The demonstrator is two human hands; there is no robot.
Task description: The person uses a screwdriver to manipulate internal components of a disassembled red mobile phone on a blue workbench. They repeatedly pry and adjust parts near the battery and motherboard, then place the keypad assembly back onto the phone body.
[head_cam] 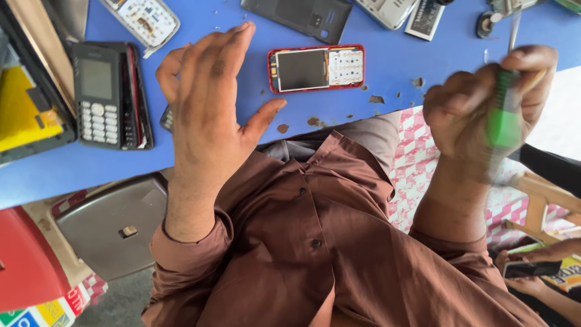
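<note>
My left hand is raised above the blue table with its back toward me, fingers apart and holding nothing. Just beyond it lies an opened phone in a red frame, its screen and keypad board bare. My right hand is closed on a screwdriver with a green handle; its thin shaft points up and away, and it is blurred. A black keypad phone lies left of my left hand.
A dark grey back cover, a white keypad frame, a silver phone body and a battery lie along the far edge. Another person's hand holds a phone at the lower right. A grey stool stands below the table.
</note>
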